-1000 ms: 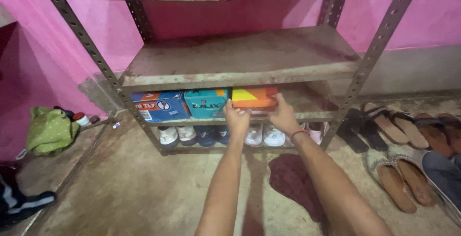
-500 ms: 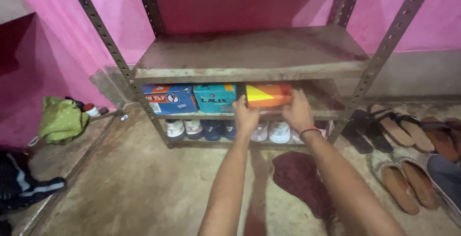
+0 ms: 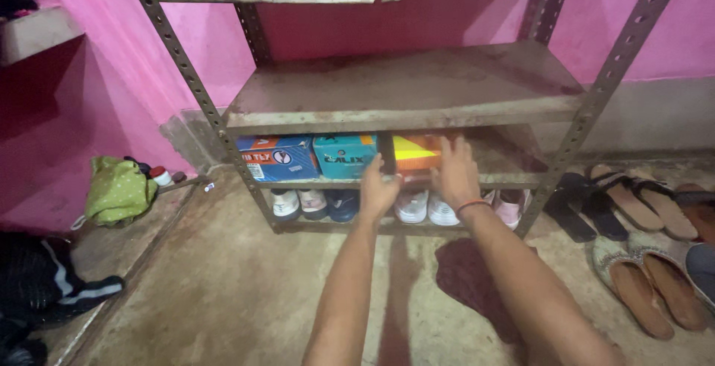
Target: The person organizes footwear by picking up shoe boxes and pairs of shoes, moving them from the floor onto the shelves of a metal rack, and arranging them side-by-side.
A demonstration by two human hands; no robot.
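Hands bracket the orange shoebox (image 3: 414, 153) on the lower shelf (image 3: 514, 176): your left hand (image 3: 378, 189) presses its left end, your right hand (image 3: 456, 172) its right. Both lie open-palmed, gripping nothing else; the box's long axis runs left-right, beside the teal box (image 3: 344, 156).

Three shoe boxes stand side by side on the low shelf (image 3: 491, 180) of the metal rack. At the left is a blue box (image 3: 277, 157) with an orange stripe and a white label, next a teal box (image 3: 344, 155), then an orange and yellow box (image 3: 414, 152) between two hands.
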